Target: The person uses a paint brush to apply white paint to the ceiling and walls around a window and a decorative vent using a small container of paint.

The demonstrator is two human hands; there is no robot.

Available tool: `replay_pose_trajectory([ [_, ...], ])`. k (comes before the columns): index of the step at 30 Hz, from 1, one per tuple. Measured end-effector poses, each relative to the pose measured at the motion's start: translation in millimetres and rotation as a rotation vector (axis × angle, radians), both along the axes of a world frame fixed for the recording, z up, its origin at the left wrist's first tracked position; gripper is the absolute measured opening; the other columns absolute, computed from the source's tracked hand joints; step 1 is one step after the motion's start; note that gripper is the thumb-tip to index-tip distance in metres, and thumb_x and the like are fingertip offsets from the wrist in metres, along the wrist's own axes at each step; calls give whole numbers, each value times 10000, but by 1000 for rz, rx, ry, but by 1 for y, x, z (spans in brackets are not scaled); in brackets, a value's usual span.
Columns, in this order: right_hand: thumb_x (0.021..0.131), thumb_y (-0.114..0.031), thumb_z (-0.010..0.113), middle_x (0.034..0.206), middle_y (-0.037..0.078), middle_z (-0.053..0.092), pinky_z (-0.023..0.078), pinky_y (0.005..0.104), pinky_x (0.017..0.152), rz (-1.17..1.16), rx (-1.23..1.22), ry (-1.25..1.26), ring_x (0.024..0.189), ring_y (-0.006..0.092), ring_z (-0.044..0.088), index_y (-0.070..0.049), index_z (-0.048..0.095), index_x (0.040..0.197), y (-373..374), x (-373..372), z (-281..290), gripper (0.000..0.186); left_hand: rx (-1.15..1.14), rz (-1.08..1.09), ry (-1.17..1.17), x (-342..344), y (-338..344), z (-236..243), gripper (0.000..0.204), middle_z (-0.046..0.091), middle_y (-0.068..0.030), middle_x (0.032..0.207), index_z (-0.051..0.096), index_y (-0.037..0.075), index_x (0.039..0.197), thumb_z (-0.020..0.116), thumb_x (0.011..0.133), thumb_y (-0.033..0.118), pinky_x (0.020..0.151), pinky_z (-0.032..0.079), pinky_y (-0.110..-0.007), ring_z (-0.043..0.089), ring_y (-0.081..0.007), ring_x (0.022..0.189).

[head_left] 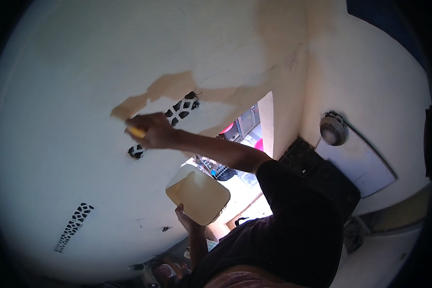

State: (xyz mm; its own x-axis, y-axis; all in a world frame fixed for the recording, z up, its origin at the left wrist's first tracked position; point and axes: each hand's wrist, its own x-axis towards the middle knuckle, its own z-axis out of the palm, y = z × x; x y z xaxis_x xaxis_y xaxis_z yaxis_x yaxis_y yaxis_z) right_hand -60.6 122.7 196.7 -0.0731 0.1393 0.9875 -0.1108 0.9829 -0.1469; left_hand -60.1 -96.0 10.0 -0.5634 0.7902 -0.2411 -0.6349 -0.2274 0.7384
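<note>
My right arm reaches across to the pale wall (81, 72), and my right hand (153, 132) is closed around a small yellow-handled tool (137, 132). The tool's working end is mostly hidden by the fingers and sits close to the wall, so its kind and any contact cannot be made out. Lower down, my left hand (189, 222) grips the edge of a cream plastic tub (201, 197) with rounded corners. The tub is tilted, and a shadow falls across its inside.
A patterned vent (182, 109) lies partly behind my right hand; another vent (73, 228) is at lower left. Through a bright doorway (266, 120) pink objects show. A white panel (357, 163) and a round fixture (333, 130) are at right, beside a dark slab (321, 168).
</note>
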Motion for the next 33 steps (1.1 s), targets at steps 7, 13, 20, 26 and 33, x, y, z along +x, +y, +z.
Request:
replay_pose_trajectory([
  [7,813,-128,764,951,76,720,558,320,731,81,-307,77,802,145,692,-50,686,990,75,44,-15,209,116,-96,23,-9,1,0,497,591,-116,1119,524,21,1222,417,895,380,860,506,-395,595,-259,1023],
  [13,851,-199,708,700,114,667,511,365,568,-678,-346,393,602,263,652,-80,679,928,184,219,-23,145,180,-186,53,-16,7,-22,586,580,-130,1169,463,17,1316,435,901,430,881,492,-396,588,-267,1078],
  [20,788,-142,732,713,119,649,513,363,552,-650,-251,253,594,275,643,-99,687,1008,126,102,-29,229,160,-179,55,-12,2,-17,548,594,-119,1114,501,6,1256,411,910,421,864,500,-398,596,-257,1037],
  [26,816,-162,721,846,110,700,541,383,655,174,-26,18,679,294,680,-95,669,995,-1,12,3,198,52,-160,257,-25,5,-24,514,567,-109,1107,502,19,1225,389,914,412,875,491,-418,569,-266,1046],
  [33,849,-149,734,673,61,691,508,263,524,-91,-183,184,530,95,630,-55,679,934,119,114,16,138,125,-79,318,-14,19,-12,442,562,-94,1075,489,7,1192,401,973,381,868,520,-399,584,-219,1010],
])
